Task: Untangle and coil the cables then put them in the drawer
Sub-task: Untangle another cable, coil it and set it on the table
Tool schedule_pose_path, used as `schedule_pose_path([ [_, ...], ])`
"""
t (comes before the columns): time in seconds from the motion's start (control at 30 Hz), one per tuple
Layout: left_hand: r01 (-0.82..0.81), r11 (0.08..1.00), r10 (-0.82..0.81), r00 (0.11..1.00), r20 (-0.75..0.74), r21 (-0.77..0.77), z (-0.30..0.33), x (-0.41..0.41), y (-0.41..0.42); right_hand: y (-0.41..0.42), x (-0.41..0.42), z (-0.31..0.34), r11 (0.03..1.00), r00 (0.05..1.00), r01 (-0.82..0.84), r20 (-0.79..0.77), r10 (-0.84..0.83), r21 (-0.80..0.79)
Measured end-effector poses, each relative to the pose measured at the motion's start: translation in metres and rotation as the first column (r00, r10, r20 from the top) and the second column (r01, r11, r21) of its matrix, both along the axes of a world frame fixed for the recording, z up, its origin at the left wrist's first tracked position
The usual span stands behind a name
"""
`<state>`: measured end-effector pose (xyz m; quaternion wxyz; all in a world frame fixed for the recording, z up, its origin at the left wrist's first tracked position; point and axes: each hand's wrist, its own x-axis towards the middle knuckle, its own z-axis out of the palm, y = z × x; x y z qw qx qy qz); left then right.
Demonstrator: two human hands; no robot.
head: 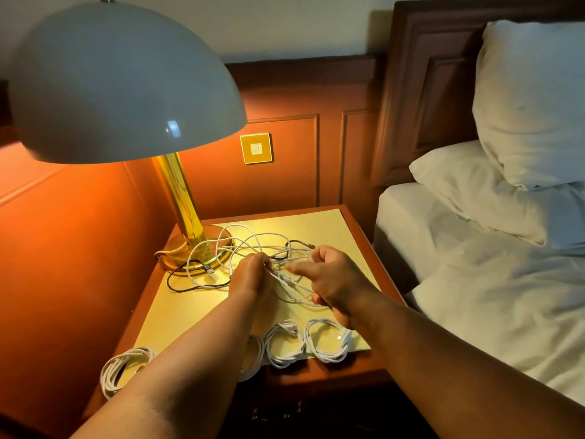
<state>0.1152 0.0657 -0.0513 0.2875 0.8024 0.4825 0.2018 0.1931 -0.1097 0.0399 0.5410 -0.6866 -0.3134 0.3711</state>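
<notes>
We pinch a white strand with our left hand (253, 274) and clamp our right hand (329, 286) on the same tangle (253, 248), which sprawls at twelve o'clock from our hands on the nightstand (354, 229). Better to feed a plug end back through each loop than to pull — thin, slick cords tighten. Round white coils (327, 342) lie at six o'clock; no drawer is in view.

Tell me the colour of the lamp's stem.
Shiny gold, like its round base; the lamp stem shows best in the head view.
</notes>
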Motion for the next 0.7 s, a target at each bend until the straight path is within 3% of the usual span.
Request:
schedule_pose_path([
  [0.07, -0.008, 1.0, 0.008, 1.0, 0.016, -0.014, -0.003, 0.001, -0.001, -0.004, 0.003, 0.0, 0.96, 0.967, -0.116, 0.194, 0.168, -0.254],
  [0.13, -0.035, 0.998, 0.04, 0.996, 0.074, -0.059, -0.003, 0.004, -0.003, -0.007, 0.007, 0.001, 0.86, 0.9, -0.184, 0.27, 0.342, -0.476],
  [0.2, -0.058, 0.993, 0.069, 0.991, 0.114, -0.098, -0.005, 0.004, -0.005, -0.009, 0.01, 0.007, 0.767, 0.875, -0.267, 0.187, 0.447, -0.584],
  [0.27, -0.027, 0.995, 0.035, 0.996, 0.078, -0.098, -0.006, 0.004, -0.006, -0.013, 0.015, 0.016, 0.732, 0.882, -0.341, 0.068, 0.466, -0.59],
  [0.33, -0.017, 0.999, 0.019, 0.999, 0.033, -0.045, -0.006, 0.003, -0.007, -0.016, 0.021, 0.022, 0.768, 0.878, -0.474, -0.163, 0.45, -0.431],
  [0.4, -0.023, 0.999, 0.024, 0.999, 0.032, -0.028, -0.006, 0.004, -0.007, -0.019, 0.027, 0.024, 0.828, 0.737, -0.559, -0.484, 0.472, -0.044],
  [0.47, -0.032, 0.998, 0.036, 0.996, 0.087, -0.054, -0.005, 0.004, -0.008, -0.022, 0.026, 0.025, 0.85, 0.587, -0.434, -0.622, 0.518, 0.298],
  [0.53, -0.013, 1.0, 0.014, 0.997, 0.075, -0.008, -0.007, 0.005, -0.007, -0.024, 0.02, 0.027, 0.836, 0.581, -0.27, -0.612, 0.537, 0.478],
  [0.63, 0.003, 0.995, 0.001, 0.999, -0.043, 0.096, -0.011, 0.002, -0.006, -0.019, 0.011, 0.029, 0.724, 0.639, -0.097, -0.515, 0.571, 0.683],
  [0.7, 0.021, 0.989, -0.007, 0.995, -0.098, 0.145, -0.012, 0.001, -0.009, -0.008, 0.012, 0.032, 0.716, 0.863, -0.132, -0.276, 0.423, 0.686],
])
